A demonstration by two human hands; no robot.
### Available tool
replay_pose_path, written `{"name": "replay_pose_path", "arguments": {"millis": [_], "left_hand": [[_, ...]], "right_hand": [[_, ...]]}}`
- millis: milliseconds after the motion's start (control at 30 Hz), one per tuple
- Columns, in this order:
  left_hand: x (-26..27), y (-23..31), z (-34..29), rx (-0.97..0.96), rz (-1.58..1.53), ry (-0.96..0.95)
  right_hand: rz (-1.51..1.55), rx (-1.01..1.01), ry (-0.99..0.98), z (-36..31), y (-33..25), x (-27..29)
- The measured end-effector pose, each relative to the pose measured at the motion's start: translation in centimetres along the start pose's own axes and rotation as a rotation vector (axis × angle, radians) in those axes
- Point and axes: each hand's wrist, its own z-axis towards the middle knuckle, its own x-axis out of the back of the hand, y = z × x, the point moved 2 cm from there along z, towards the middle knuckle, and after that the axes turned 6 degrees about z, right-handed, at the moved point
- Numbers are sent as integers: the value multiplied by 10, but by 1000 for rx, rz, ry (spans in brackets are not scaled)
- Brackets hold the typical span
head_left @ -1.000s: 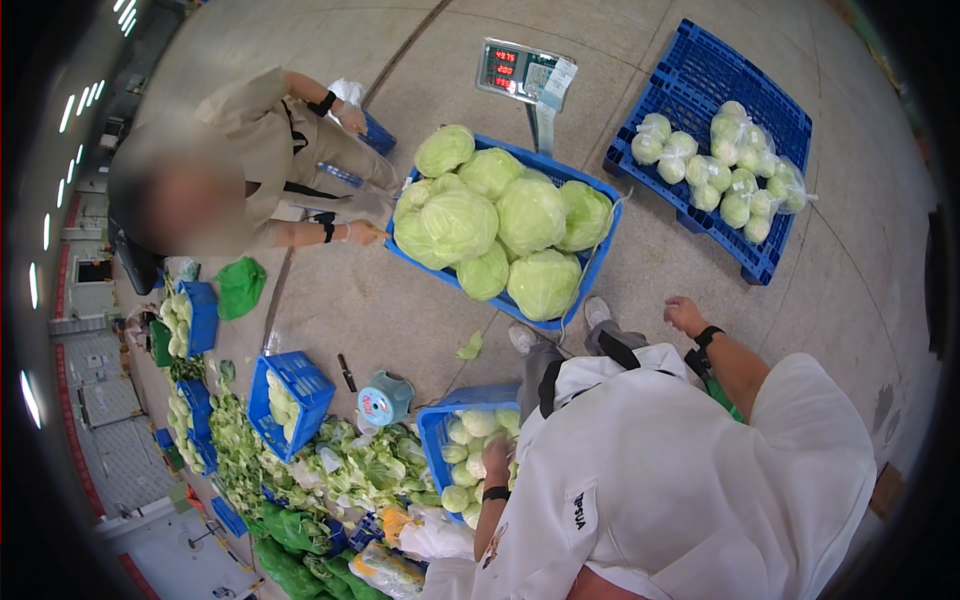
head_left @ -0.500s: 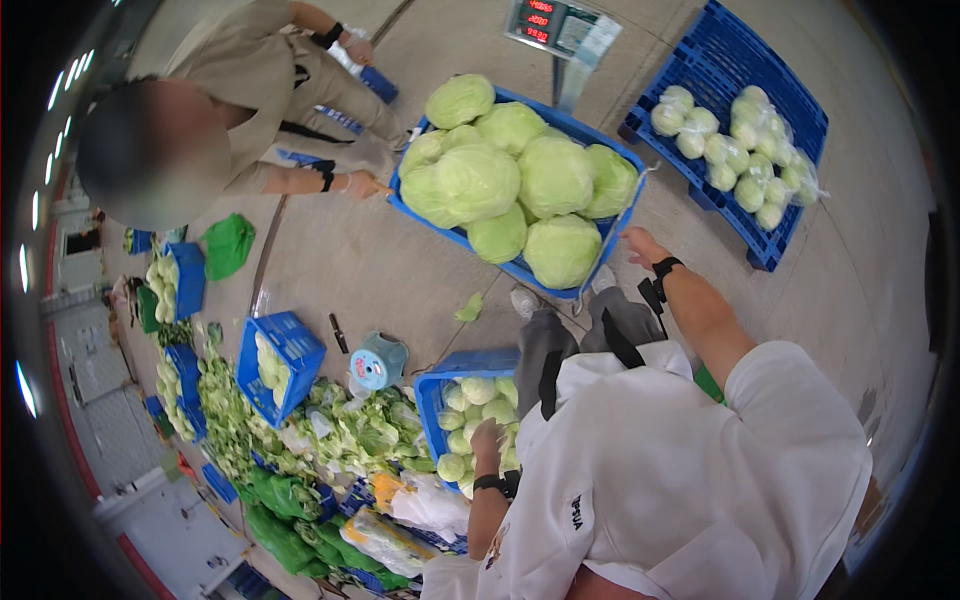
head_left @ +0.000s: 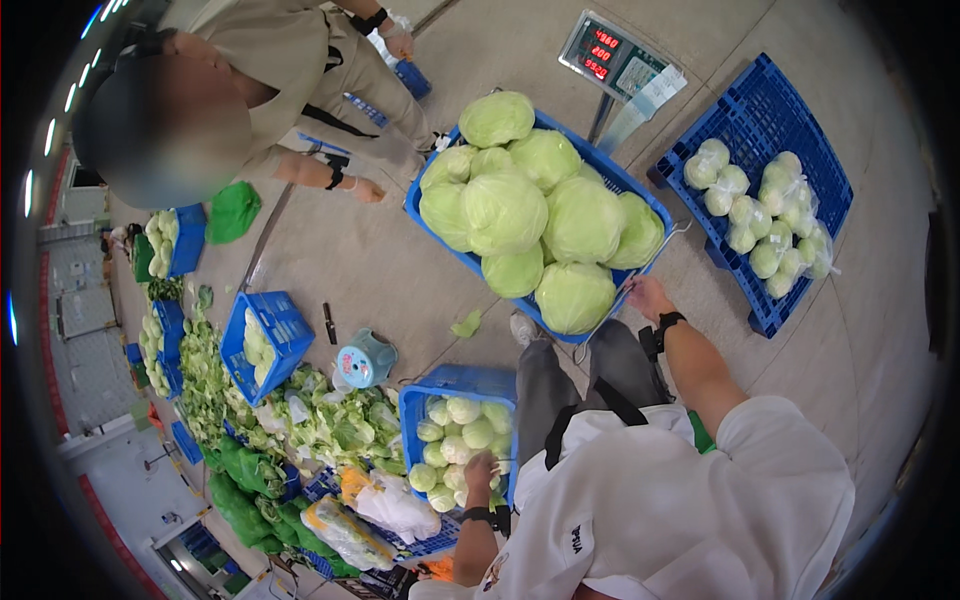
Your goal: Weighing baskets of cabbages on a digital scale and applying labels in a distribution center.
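A large blue crate (head_left: 440, 228) heaped with big pale green cabbages (head_left: 505, 213) stands in front of me. At its near right corner, my right hand (head_left: 650, 298) has its fingers curled against the rim beside a metal wire handle. Lower left of it, a second blue crate (head_left: 455, 378) holds several small round cabbages (head_left: 478, 433). Over these hangs my left hand (head_left: 481, 470), back turned upward, close to the cabbages; its fingertips are hidden. Across the large crate, a co-worker's gloved hand (head_left: 365, 190) hovers off the crate's left side.
A scale display (head_left: 620, 60) rises behind the large crate. Bagged round cabbages (head_left: 782, 215) rest on a blue pallet (head_left: 755, 120) at right. Left are a light blue stool (head_left: 366, 358), a knife (head_left: 329, 324), loose leaves (head_left: 345, 425), another crate (head_left: 285, 335) and green sacks (head_left: 245, 505).
My right hand has come onto the large crate's near right corner. The co-worker's hand has left the crate's rim. The whole view has shifted, and the scale's display reads differently.
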Motion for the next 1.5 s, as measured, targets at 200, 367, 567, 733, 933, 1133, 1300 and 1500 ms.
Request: {"name": "replay_pose_path", "arguments": {"millis": [200, 367, 567, 733, 933, 1133, 1300, 1500], "left_hand": [[-35, -31, -20, 11, -21, -28], [-59, -50, -34, 14, -51, 12], [-77, -82, -45, 21, -90, -58], [-95, -96, -53, -454, 291, 15], [-113, -64, -46, -444, 402, -46], [-126, -32, -46, -210, -26, -52], [-122, -27, -48, -223, 16, -86], [-110, -32, -22, -293, 40, -126]], "right_hand": [[272, -191, 83, -23, -15, -20], [179, -208, 98, -38, -32, -15], [-519, -212, 218, -60, -34, 45], [-929, -181, 58, -92, -27, 117], [-1493, 246, -300, -116, 0, 203], [-1609, 612, -442, -149, 2, 198], [-1442, 657, -375, -164, 14, 201], [-985, 165, 34, -185, 35, 206]]}}
